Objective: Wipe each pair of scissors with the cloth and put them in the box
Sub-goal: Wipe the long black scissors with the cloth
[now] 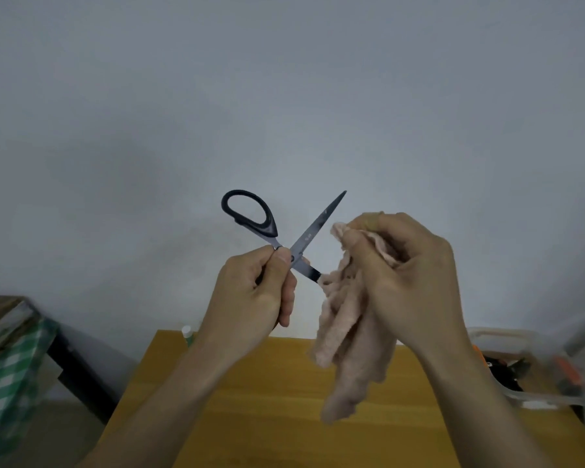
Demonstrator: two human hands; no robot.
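A: Where are the scissors (286, 236)?

B: Up in the air in front of a pale wall (284, 96), above the far edge of the bench (250, 400). The left hand (254, 292) holds them near the pivot, thumb and curled fingers closed round the lower handle. The blades stand spread in an X.

A: And the cloth (348, 339)?

B: Bunched in the right hand (406, 282), just right of the scissors. The fingers are curled round its upper part, thumb pressed on a fold. One blade runs down to the right and its tip vanishes into the cloth. The other blade points up and right, bare, near the right fingertips but apart from them.

A: What do they look like?

B: Dark slim metal blades, tapering to sharp points; a smooth black oval handle loop sticks up to the left. The cloth is pale pink, fuzzy, with a wavy edge, and hangs in limp folds below the hand. The bench is smooth orange-yellow wood.

A: The arms?

B: Both forearms rise from the lower edge, hands raised, backs toward the camera.

A: The box (527, 369)?

B: Clear plastic, at the right on the bench, blurred; dark and orange things lie inside.
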